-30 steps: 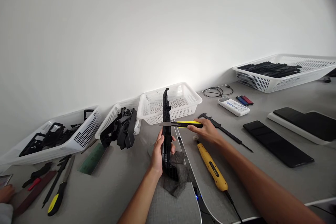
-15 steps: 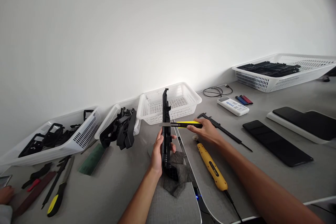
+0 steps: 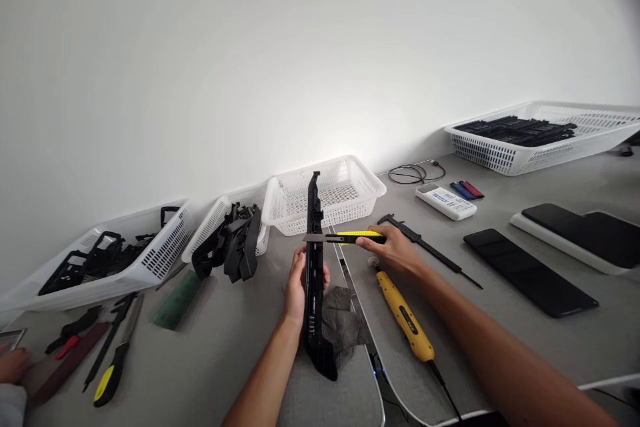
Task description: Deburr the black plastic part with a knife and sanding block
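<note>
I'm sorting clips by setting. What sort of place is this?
Probably a workshop bench for finishing moulded plastic parts: white baskets hold black parts, a caliper lies on the grey table, and the right hand sets a yellow utility knife against a long black part.

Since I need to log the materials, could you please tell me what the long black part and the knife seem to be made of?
The long black part, in the left hand, looks like moulded plastic: matt, with ribs and notches. The knife, in the right hand, seems to have a bare metal blade, grey and flat, and a glossy yellow body, probably plastic.

Matt black plastic part [image 3: 314, 267], bare metal knife blade [image 3: 316, 238], white perforated plastic basket [image 3: 350, 195].
</note>
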`<state>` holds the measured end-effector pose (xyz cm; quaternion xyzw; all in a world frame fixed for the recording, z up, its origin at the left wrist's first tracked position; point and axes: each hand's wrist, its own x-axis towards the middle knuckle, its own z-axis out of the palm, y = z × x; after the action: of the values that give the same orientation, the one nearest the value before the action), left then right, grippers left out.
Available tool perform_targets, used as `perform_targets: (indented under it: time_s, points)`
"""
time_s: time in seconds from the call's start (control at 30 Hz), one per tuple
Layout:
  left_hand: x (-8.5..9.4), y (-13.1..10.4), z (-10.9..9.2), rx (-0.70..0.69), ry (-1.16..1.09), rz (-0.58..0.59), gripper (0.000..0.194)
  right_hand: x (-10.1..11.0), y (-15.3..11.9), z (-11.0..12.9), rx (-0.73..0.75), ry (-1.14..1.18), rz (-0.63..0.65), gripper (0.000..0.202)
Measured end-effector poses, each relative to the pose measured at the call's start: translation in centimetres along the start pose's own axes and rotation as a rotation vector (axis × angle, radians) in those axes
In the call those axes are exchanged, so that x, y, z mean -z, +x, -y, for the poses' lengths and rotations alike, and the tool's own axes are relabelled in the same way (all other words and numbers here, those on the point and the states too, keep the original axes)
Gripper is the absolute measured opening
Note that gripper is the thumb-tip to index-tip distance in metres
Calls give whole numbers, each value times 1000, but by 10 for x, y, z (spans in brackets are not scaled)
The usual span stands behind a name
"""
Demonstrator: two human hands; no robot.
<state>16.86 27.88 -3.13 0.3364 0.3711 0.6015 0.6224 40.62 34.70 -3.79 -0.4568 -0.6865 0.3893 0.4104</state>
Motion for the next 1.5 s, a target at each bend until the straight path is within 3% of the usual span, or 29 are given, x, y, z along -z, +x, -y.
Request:
perform_targets:
  time_s: [0.13, 0.37, 0.57, 0.77, 0.97, 1.5]
  points:
    - [0, 1, -2, 96, -60, 47, 41, -1, 0, 0, 13, -21, 11, 60]
    - [3, 2, -2, 93, -48, 104, 43, 0, 0, 1, 6, -13, 53, 59]
    - [4, 2, -3, 143, -36, 184, 55, -2, 1, -2, 28, -30, 75, 61]
    - [-1, -1, -5, 149, -60, 227, 55, -3, 2, -2, 20, -56, -41, 62]
    - [1, -2, -4, 154, -50, 237, 77, -3, 3, -7, 13, -114, -175, 62]
    - [4, -1, -3, 154, -65, 263, 82, 1, 1, 2, 1, -90, -174, 63]
